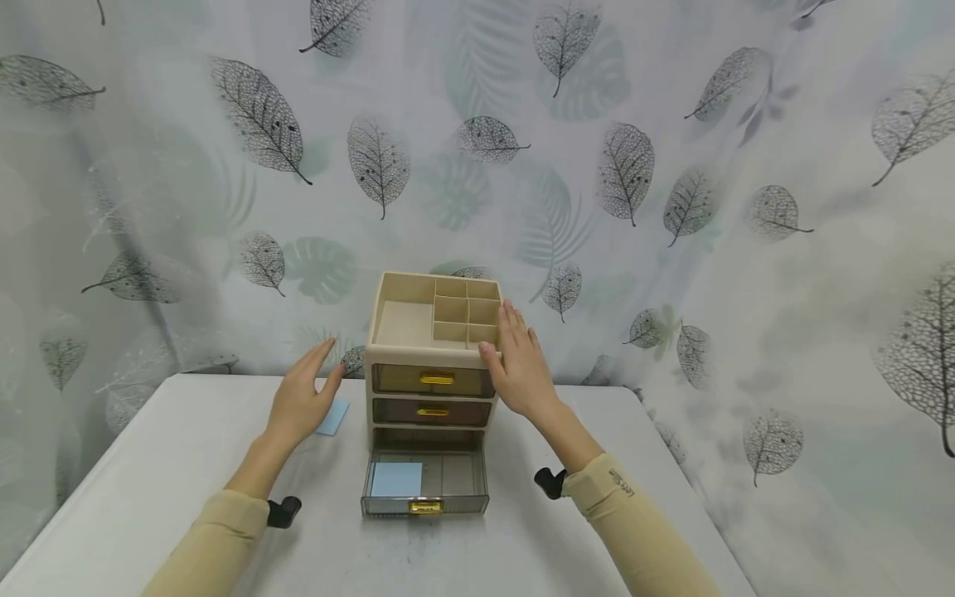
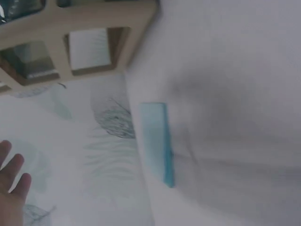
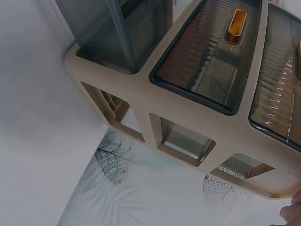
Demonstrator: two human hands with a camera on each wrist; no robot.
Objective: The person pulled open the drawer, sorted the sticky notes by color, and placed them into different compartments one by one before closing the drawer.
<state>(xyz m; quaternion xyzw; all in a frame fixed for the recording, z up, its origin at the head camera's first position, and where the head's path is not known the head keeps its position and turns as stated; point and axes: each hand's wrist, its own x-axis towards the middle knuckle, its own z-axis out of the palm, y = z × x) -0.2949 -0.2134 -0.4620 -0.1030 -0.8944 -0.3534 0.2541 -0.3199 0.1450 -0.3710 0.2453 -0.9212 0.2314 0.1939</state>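
A beige drawer organizer (image 1: 395, 355) stands at the back middle of the white table (image 1: 149, 489). Its two upper smoky drawers (image 1: 433, 381) with gold handles are closed. The bottom drawer (image 1: 425, 487) is pulled out and holds a light blue pad (image 1: 396, 478). My right hand (image 1: 517, 365) rests flat with straight fingers against the organizer's upper right corner. My left hand (image 1: 302, 396) hovers open to the left of the organizer, above a second light blue pad (image 1: 332, 417) (image 2: 156, 141) lying on the table. The organizer's side (image 3: 155, 108) fills the right wrist view.
A leaf-patterned curtain (image 1: 671, 166) hangs right behind the table and down its right side. The organizer's top tray (image 1: 406, 323) has one large bay and several small compartments (image 1: 466, 311), all bare. Black wrist mounts (image 1: 283, 512) sit at both sleeves.
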